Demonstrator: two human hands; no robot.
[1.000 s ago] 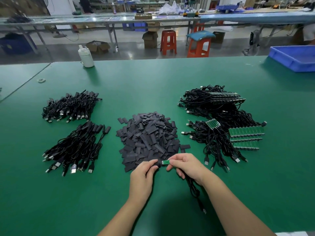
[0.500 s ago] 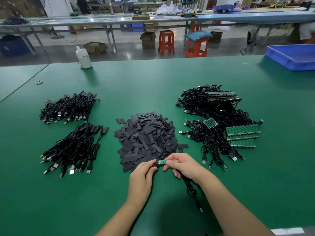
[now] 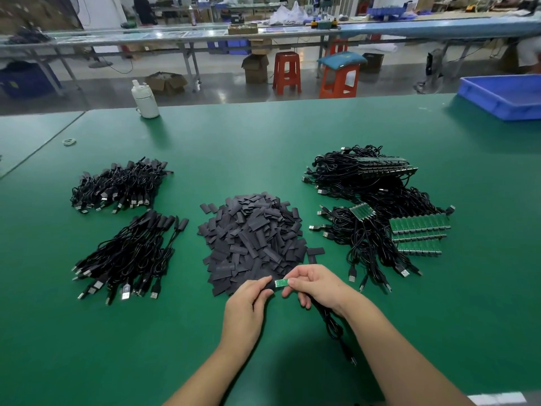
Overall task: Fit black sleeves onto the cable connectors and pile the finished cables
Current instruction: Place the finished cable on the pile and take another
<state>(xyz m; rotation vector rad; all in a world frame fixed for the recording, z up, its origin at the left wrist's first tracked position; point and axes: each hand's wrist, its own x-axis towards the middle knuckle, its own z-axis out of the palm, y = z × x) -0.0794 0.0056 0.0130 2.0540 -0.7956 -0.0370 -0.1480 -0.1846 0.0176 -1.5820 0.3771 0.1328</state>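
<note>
A person's two bare forearms reached in from the near edge over a green work table point(image 3: 292, 136). The right hand point(image 3: 316, 284) pinched a small green circuit-board connector point(image 3: 282, 283) between thumb and forefinger, its other fingers curled; the connector's black cable point(image 3: 332, 325) trailed from under that hand toward the near edge, looping on the table. The left hand point(image 3: 248, 306) pinched a black sleeve point(image 3: 268, 284) at its fingertips, held right against the left end of the connector; how far the sleeve covered the board could not be told. Just beyond the hands lay a heap of loose black sleeves point(image 3: 251, 238) in the middle of the table. To the left were two piles of finished cables: a nearer pile point(image 3: 128, 256) with sleeved ends pointing far and right, and a farther pile point(image 3: 120, 186). To the right sat a tangle of unsleeved cables point(image 3: 369, 230) with rows of bare green boards point(image 3: 420, 227) along its right side. At the far left of the table stood a white bottle point(image 3: 145, 99), and a blue plastic tray point(image 3: 503, 96) rested at the far right corner. Beyond the table, on the workshop floor, stood two orange-red stools point(image 3: 287, 71).
</note>
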